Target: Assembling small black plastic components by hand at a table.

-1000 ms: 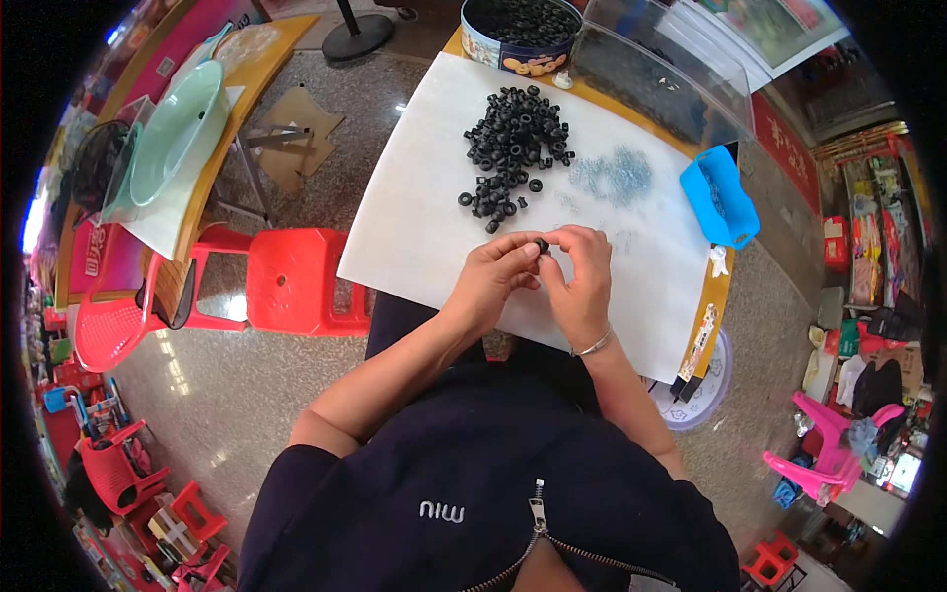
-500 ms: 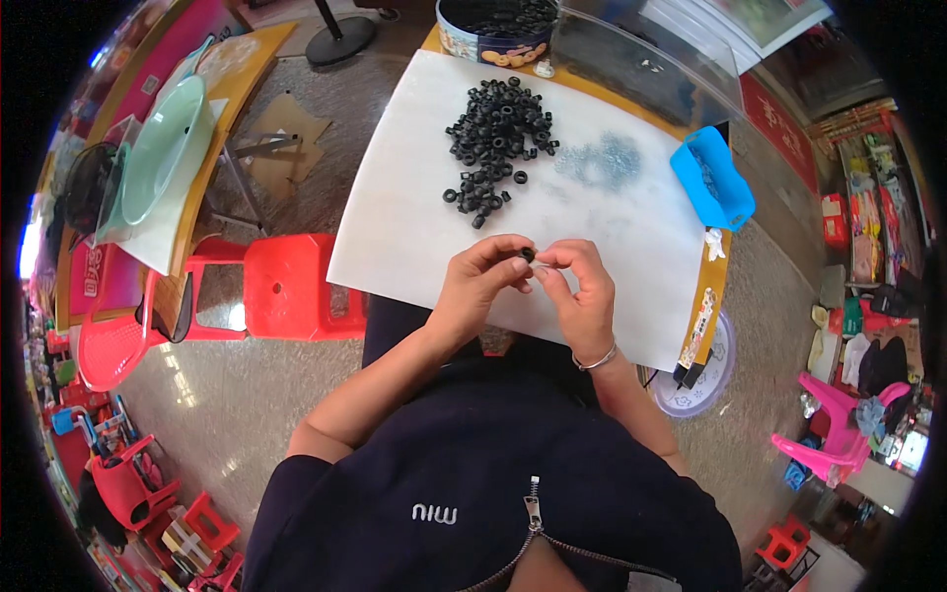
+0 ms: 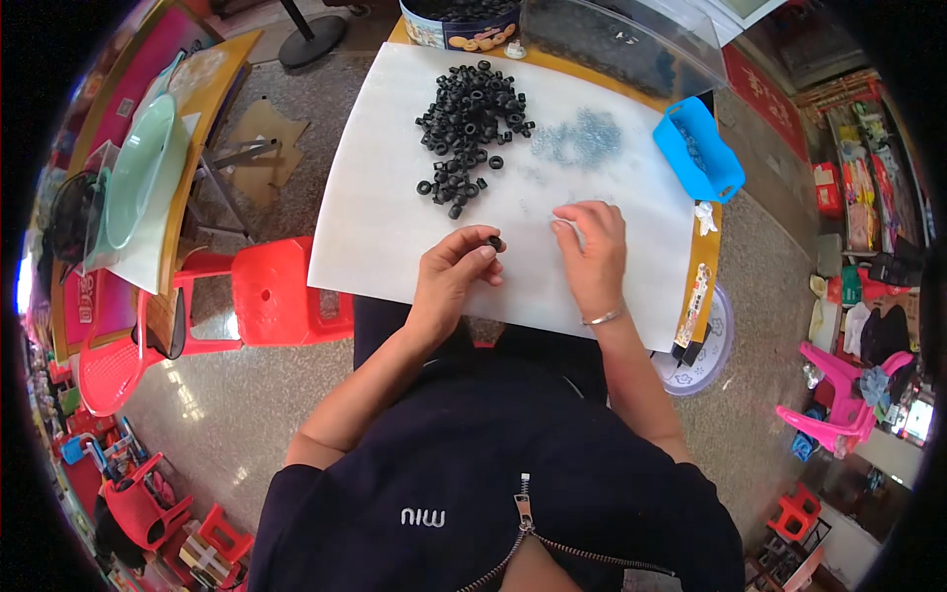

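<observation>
My left hand (image 3: 452, 276) is closed, pinching a small black ring-shaped piece (image 3: 494, 242) between thumb and fingertips above the near part of the white tabletop (image 3: 365, 217). To its right, apart from it, my right hand (image 3: 594, 255) hovers with thumb and forefinger slightly apart; nothing shows between them. A silver bangle circles that wrist. Beyond my left hand lies a heap of similar black ring pieces (image 3: 472, 123), a few loose at its near end. Tiny bluish-grey bits (image 3: 582, 138) are spread on the tabletop beyond my right hand, too small to make out singly.
A blue plastic basket (image 3: 725, 176) stands at the table's right edge. At the far edge are a round tin (image 3: 459, 35) of black pieces and a clear bin (image 3: 631, 44). Left are a red stool (image 3: 266, 291) and a side table with a green basin (image 3: 148, 173).
My hands were together at the black ring piece. My right hand has come away to the right, while the left keeps the piece. The whole view has shifted slightly.
</observation>
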The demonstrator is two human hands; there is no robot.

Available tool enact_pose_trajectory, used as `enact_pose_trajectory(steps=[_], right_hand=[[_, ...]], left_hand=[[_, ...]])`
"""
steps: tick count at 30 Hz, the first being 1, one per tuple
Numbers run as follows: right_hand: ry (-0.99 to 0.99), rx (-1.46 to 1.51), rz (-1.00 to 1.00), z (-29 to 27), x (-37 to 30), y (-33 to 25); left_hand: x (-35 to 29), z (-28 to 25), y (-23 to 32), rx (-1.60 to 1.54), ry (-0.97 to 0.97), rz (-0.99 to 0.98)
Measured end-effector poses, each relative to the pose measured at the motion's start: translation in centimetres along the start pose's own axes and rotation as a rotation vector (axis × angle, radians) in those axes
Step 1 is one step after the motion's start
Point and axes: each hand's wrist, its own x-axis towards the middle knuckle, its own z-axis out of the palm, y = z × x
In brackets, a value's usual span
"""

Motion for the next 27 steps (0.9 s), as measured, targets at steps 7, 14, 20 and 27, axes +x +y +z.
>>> enact_pose_trajectory(steps=[7, 14, 20, 27], right_hand=[[-0.107, -0.230, -0.149, 3.1, 1.6, -1.1], [-0.118, -0.236, -0.181, 3.4, 1.7, -0.2], [-0.136, -0.195, -0.153, 3.5, 1.8, -0.4], [-0.180, -0.166, -0.084, 3.3, 2.6, -0.1]], left_hand=[[0.0, -0.3, -0.1, 0.005, -0.001, 0.008], [0.0, 0.0, 0.6, -0.043, 0.036, -0.030], [0.1, -0.2, 0.6, -0.069, 0.010, -0.037], [0.2, -0.5, 0.6, -0.088, 0.005, -0.042]])
